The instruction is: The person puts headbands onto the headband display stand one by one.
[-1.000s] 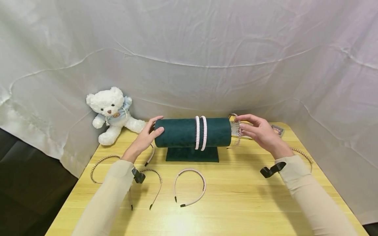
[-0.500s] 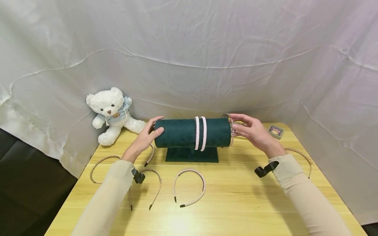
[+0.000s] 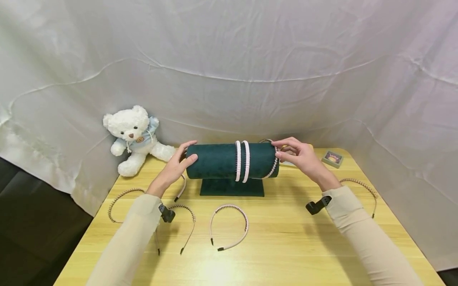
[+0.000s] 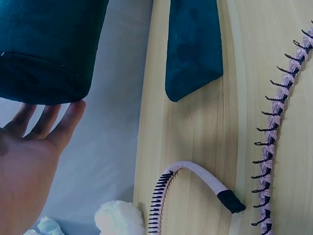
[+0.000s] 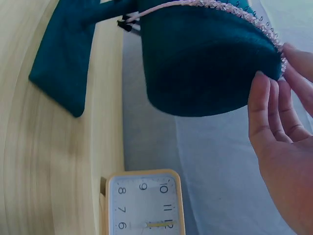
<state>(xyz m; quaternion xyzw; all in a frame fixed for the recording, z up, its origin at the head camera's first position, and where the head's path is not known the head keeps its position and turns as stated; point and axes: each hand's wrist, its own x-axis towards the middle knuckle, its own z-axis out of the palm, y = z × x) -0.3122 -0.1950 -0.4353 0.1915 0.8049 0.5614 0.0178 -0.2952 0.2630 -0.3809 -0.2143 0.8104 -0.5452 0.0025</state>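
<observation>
A dark green padded headband stand (image 3: pixel 212 161) lies sideways on its base (image 3: pixel 232 187). My left hand (image 3: pixel 174 167) holds the roll's left end, thumb on the front; the left wrist view shows its fingertips (image 4: pixel 72 108) against the end. Two pale pink headbands (image 3: pixel 247 161) sit side by side around the middle. With thumb and fingers my right hand (image 3: pixel 301 158) pinches a braided pink headband (image 3: pixel 273 169) around the right end. That band slants, its lower part further left. In the right wrist view, its dark tip (image 5: pixel 125 25) shows beneath the roll.
A pink headband (image 3: pixel 247 226) lies in front of the stand; more braided headbands (image 3: pixel 195 216) lie at the left, one headband (image 3: pixel 368 188) at the right. A white teddy bear (image 3: pixel 132 135) sits back left. Behind the right hand are a clock (image 5: pixel 144 200) and a small box (image 3: pixel 332 159).
My right hand has moved left, bringing the braided headband from beyond the roll's right end onto it. My left hand keeps its place on the left end.
</observation>
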